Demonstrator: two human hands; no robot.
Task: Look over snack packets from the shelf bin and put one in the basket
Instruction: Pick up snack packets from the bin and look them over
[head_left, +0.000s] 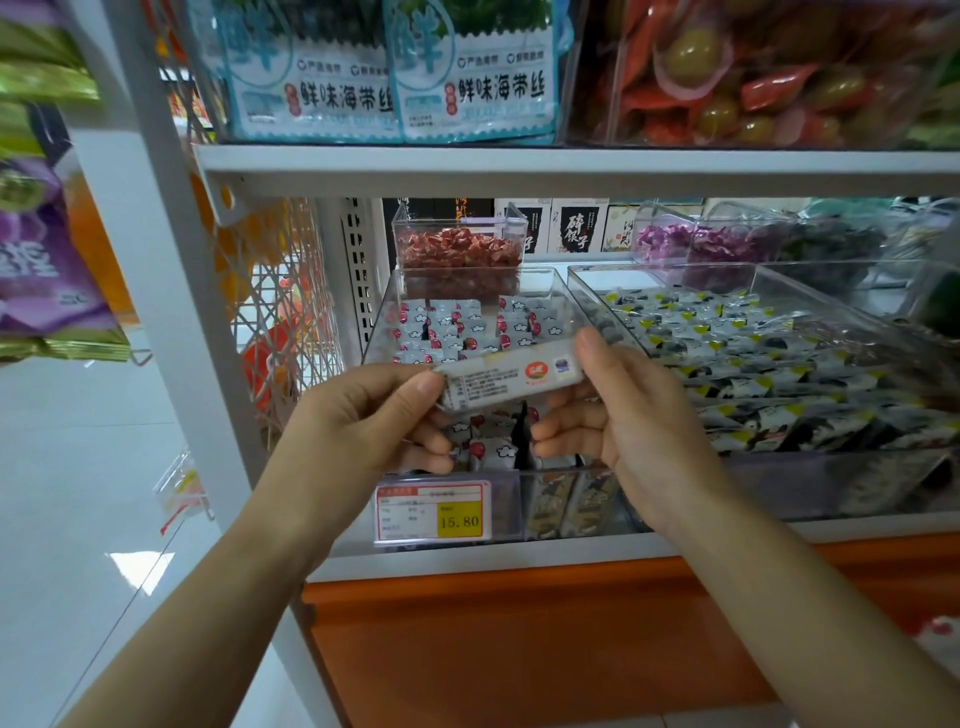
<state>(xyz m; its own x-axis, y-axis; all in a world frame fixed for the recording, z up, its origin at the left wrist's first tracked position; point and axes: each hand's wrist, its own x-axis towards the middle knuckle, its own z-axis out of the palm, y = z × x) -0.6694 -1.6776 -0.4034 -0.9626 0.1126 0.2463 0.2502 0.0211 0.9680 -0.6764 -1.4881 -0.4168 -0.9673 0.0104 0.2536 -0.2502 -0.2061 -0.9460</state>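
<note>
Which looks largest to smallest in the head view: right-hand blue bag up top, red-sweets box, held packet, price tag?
1. blue bag
2. red-sweets box
3. held packet and price tag look about alike; the packet sits nearer the camera, so I won't rank them.

On my feed the white lower shelf (519, 558) carries clear bins side by side: a left bin (378, 322) of small white cloud-printed packets (519, 326), and just beside it a wider bin (779, 486) of grey, black and yellow packets (727, 332). Behind them I see a small clear box of red sweets (460, 254) and a tub of purple-wrapped ones (670, 244). A price tag (434, 512) reading 15.80 sits at the front edge. The upper shelf (571, 169) bears blue-and-white pouches (395, 78) and a bin of red and green sweets (753, 78).
</note>
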